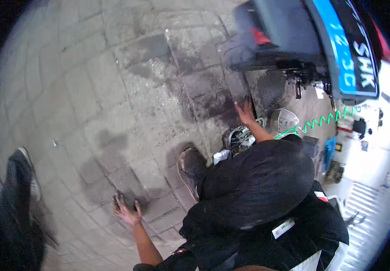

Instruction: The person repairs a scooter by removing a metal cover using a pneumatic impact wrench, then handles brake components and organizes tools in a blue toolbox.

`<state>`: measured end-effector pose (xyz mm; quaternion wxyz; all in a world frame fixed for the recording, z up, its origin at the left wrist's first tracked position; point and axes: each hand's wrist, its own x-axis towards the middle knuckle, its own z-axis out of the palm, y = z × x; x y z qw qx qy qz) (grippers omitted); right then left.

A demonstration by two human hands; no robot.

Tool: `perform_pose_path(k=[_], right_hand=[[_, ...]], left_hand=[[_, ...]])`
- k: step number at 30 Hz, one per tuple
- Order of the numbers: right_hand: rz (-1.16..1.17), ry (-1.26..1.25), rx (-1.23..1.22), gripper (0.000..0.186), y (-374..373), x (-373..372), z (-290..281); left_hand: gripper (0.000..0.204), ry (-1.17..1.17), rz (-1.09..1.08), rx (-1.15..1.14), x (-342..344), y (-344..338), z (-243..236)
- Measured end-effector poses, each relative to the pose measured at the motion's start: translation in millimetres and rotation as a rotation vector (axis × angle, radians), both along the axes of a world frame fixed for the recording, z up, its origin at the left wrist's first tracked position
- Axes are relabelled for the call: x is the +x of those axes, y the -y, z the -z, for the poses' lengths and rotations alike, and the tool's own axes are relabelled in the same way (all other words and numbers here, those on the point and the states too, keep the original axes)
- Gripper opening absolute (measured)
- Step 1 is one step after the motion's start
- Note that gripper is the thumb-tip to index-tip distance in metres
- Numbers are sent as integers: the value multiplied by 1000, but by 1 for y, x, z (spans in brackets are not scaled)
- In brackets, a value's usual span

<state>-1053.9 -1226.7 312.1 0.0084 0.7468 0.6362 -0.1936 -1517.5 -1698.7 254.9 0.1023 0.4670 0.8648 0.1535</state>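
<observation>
My left hand (127,211) is open, its fingers spread over the grey paving (86,104), and nothing shows in it. I cannot tell whether it touches the ground. My right hand (245,113) reaches out past my dark-clothed leg (258,180) with its fingers stretched out, holding nothing visible. It is nearest to a dark wet patch (204,90) on the paving. Close beside my right forearm sits a container of small metallic-looking parts (242,139), with a crumpled white piece (221,156) next to it.
A vehicle's dark end with a blue-and-black panel (346,49) overhangs the upper right. Below it runs a green coiled hose (323,122) near a pale bowl-like object (288,119). At far left stands another person's leg (18,194). My shoe (190,167) rests between my hands.
</observation>
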Motion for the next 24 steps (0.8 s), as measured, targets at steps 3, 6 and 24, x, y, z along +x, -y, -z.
perform_pose_path(k=[3,6,24], right_hand=[[-4,-30,36,97,-18,11,31],[60,-4,201,95,-35,1,37],[429,-75,190,89,-65,-5,16]], left_hand=[[68,-30,-43,-67,8,10,7],[70,-10,-75,-66,14,-13,-8],[74,476,1204,-239,174,-260,15]])
